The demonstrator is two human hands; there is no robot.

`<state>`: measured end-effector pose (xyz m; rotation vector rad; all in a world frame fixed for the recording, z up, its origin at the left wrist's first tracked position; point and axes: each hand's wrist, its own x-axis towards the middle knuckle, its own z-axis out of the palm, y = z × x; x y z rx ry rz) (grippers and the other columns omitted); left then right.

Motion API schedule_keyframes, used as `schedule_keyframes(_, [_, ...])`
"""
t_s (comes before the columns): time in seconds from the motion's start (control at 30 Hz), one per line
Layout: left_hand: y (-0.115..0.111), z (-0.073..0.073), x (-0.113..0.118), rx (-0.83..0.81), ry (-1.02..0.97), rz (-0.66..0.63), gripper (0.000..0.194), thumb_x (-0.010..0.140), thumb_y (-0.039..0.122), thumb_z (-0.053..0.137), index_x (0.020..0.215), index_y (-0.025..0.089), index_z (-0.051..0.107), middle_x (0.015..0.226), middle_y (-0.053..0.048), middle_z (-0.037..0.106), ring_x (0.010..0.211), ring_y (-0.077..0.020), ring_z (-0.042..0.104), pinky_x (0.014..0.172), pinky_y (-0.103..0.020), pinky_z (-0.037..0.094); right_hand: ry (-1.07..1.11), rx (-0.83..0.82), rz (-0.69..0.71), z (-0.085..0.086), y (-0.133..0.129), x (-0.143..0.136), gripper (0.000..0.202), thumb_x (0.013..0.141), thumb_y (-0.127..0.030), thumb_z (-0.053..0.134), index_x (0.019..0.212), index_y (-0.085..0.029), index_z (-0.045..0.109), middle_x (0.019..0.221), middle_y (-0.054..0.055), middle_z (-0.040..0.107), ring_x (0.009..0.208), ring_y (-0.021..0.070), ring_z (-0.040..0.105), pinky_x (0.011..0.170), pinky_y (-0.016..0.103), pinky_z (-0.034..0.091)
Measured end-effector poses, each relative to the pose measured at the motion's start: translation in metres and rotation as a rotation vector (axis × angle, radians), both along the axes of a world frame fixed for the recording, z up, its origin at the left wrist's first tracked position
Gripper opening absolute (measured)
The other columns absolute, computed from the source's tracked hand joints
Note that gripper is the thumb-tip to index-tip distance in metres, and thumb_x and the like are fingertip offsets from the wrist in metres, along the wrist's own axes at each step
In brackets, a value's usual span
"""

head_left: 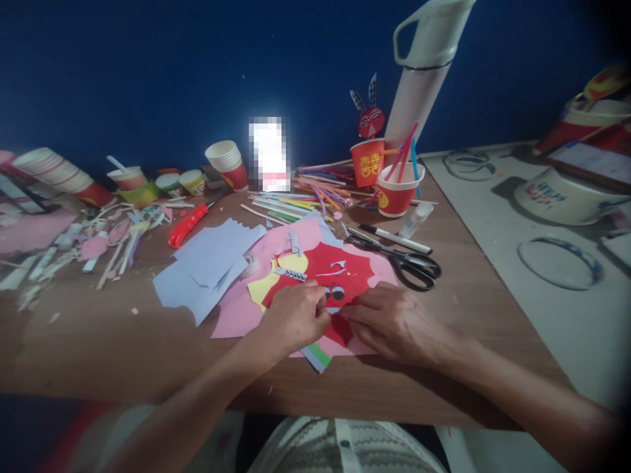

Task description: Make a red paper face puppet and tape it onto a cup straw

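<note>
The small pale-blue paper strip (334,310) lies on the red paper (362,266), between the two hands and just under the paper eyes (338,293). Its long axis goes roughly crosswise, from the left hand (296,315) toward the right hand (399,322). Both hands are close to it, and I cannot say surely which one is nearer. The left grip is curled, with fingers drawn together beside the strip's left end; whether something is pinched there, I cannot tell. The right grip is lower and flatter, its fingertips near the right end; its closing is also hidden. Pink paper (231,312) lies beneath, on the tabletop (123,355).
</note>
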<state>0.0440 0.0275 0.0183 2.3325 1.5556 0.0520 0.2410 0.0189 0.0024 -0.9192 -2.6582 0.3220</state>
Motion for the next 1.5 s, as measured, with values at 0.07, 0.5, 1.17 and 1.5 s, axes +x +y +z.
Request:
schedule_keyframes(0.07, [0.000, 0.001, 0.000, -0.010, -0.010, -0.001, 0.009, 0.067, 0.013, 0.049, 0.061, 0.018, 0.052, 0.067, 0.000, 0.057, 0.057, -0.0142, 0.053, 0.048, -0.025, 0.028, -0.033, 0.033, 0.010, -0.001, -0.002, -0.002, 0.023, 0.085, -0.019, 0.046, 0.095, -0.019, 0.066, 0.069, 0.003, 0.060, 0.063, 0.0163, 0.050, 0.063, 0.031, 0.031])
schedule_keyframes(0.5, [0.002, 0.008, -0.002, -0.064, -0.038, -0.018, 0.009, 0.067, 0.015, 0.049, 0.060, 0.019, 0.054, 0.066, 0.000, 0.058, 0.059, -0.0137, 0.053, 0.053, -0.025, 0.032, -0.130, 0.115, 0.014, -0.009, -0.004, -0.006, 0.023, 0.083, -0.015, 0.047, 0.098, -0.019, 0.063, 0.064, 0.002, 0.059, 0.057, 0.0150, 0.047, 0.062, 0.032, 0.028])
schedule_keyframes(1.17, [-0.065, 0.000, 0.009, 0.173, 0.188, -0.060, 0.038, 0.086, 0.022, 0.043, 0.122, 0.012, 0.052, 0.092, -0.011, 0.060, 0.079, -0.0236, 0.056, 0.071, -0.039, 0.049, -0.057, 0.153, 0.013, -0.009, -0.003, -0.008, 0.010, 0.080, -0.015, 0.047, 0.078, -0.019, 0.057, 0.064, 0.001, 0.056, 0.057, 0.0150, 0.044, 0.059, 0.031, 0.024])
schedule_keyframes(1.5, [-0.062, -0.004, 0.009, 0.191, 0.218, -0.039, 0.037, 0.086, 0.023, 0.045, 0.120, 0.012, 0.053, 0.093, -0.010, 0.063, 0.079, -0.0232, 0.059, 0.070, -0.037, 0.051, -0.060, 0.163, 0.016, -0.013, -0.002, -0.007, 0.014, 0.081, -0.014, 0.048, 0.086, -0.018, 0.061, 0.061, 0.000, 0.055, 0.055, 0.0140, 0.043, 0.059, 0.031, 0.024])
